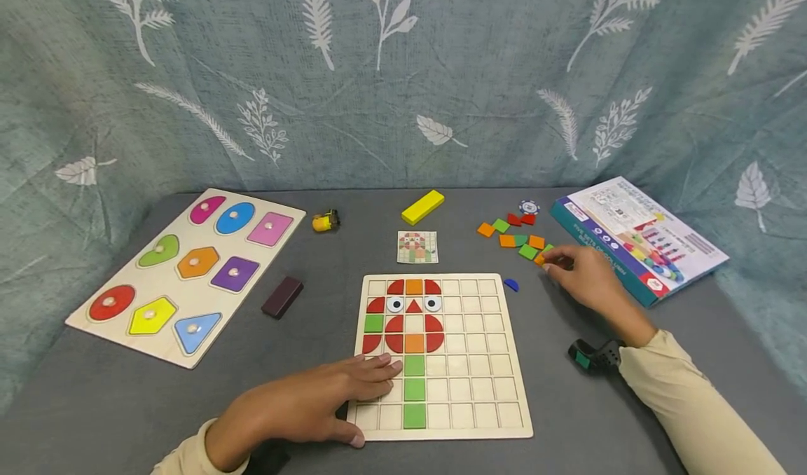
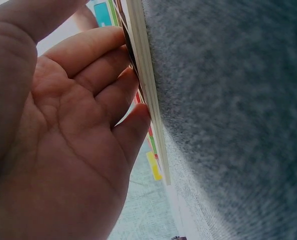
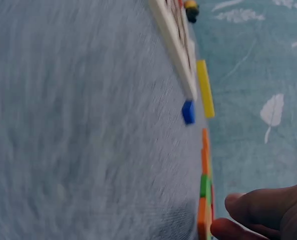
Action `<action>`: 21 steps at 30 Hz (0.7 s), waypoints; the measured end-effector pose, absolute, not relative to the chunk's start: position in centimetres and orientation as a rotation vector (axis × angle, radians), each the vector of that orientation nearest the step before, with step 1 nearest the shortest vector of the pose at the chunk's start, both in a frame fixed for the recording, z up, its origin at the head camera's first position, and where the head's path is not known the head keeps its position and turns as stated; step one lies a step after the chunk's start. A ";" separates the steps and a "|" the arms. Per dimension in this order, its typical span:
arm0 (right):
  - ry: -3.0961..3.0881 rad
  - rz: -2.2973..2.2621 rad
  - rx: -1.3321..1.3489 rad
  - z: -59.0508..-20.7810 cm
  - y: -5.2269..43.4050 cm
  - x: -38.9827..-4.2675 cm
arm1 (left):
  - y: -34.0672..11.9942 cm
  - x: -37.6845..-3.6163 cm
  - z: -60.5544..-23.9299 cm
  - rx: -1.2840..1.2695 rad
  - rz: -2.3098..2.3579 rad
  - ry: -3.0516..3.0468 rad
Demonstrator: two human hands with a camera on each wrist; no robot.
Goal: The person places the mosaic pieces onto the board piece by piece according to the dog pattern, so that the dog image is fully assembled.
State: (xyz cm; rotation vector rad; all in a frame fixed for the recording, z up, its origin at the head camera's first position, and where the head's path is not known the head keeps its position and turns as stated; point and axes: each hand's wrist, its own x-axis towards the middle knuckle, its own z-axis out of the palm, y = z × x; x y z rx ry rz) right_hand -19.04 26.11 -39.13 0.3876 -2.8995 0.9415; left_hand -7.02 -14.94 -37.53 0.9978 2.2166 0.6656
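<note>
Left hand on board's edge

I'm seeing grid board showing red, orange, green tiles; loose tiles lying orange, green, red; backdrop wearing teal with white leaves.

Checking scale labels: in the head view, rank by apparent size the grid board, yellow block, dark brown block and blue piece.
1. Grid board
2. Yellow block and dark brown block: look alike; the yellow one lies farther off, so unranked.
3. Blue piece
</note>
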 end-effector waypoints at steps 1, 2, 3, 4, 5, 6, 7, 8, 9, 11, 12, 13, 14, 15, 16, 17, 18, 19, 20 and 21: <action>-2.897 0.935 0.381 -39.2 26.2 -19.1 | -14.9 -7.0 -37.6 0.995 0.665 2.218; -2.893 0.930 0.376 -39.2 26.3 -19.3 | -14.9 -7.0 -37.6 0.993 0.665 2.220; -2.891 0.926 0.370 -39.2 26.3 -19.4 | -14.9 -7.0 -37.6 0.996 0.664 2.221; -2.889 0.924 0.368 -39.2 26.3 -19.5 | -14.9 -7.0 -37.6 1.000 0.664 2.222; -2.888 0.922 0.365 -39.2 26.3 -19.5 | -14.9 -7.0 -37.6 1.002 0.661 2.224; -2.889 0.921 0.361 -39.2 26.3 -19.6 | -14.9 -7.0 -37.6 1.005 0.656 2.226; -2.892 0.917 0.356 -39.2 26.3 -19.7 | -14.9 -7.0 -37.7 1.007 0.652 2.226; -2.894 0.914 0.352 -39.2 26.3 -19.9 | -14.8 -7.1 -37.7 1.008 0.647 2.226; -2.898 0.914 0.348 -39.2 26.3 -20.0 | -14.8 -7.1 -37.7 1.008 0.642 2.226; -2.904 0.913 0.341 -39.2 26.2 -20.2 | -14.8 -7.1 -37.7 1.004 0.631 2.226; -2.907 0.909 0.337 -39.2 26.1 -20.4 | -14.8 -7.1 -37.7 1.003 0.631 2.225; -2.910 0.907 0.335 -39.2 26.0 -20.5 | -14.8 -7.1 -37.7 1.004 0.632 2.224; -2.911 0.902 0.336 -39.2 26.0 -20.7 | -14.8 -7.0 -37.7 1.003 0.633 2.224; -2.915 0.898 0.339 -39.2 25.9 -20.8 | -14.8 -7.0 -37.7 1.002 0.635 2.224; -2.918 0.891 0.342 -39.2 25.8 -20.9 | -14.8 -7.0 -37.7 1.002 0.636 2.223; -2.923 0.883 0.346 -39.2 25.8 -21.0 | -14.8 -7.0 -37.7 1.002 0.637 2.223; -2.930 0.871 0.352 -39.1 25.7 -21.1 | -14.8 -7.0 -37.7 1.002 0.637 2.223; -2.939 0.862 0.357 -39.1 25.7 -21.2 | -14.8 -7.0 -37.7 1.000 0.635 2.224; -2.950 0.847 0.365 -39.1 25.6 -21.3 | -14.8 -7.0 -37.7 0.998 0.633 2.226; -2.962 0.833 0.375 -39.0 25.6 -21.3 | -14.9 -6.9 -37.7 0.997 0.630 2.227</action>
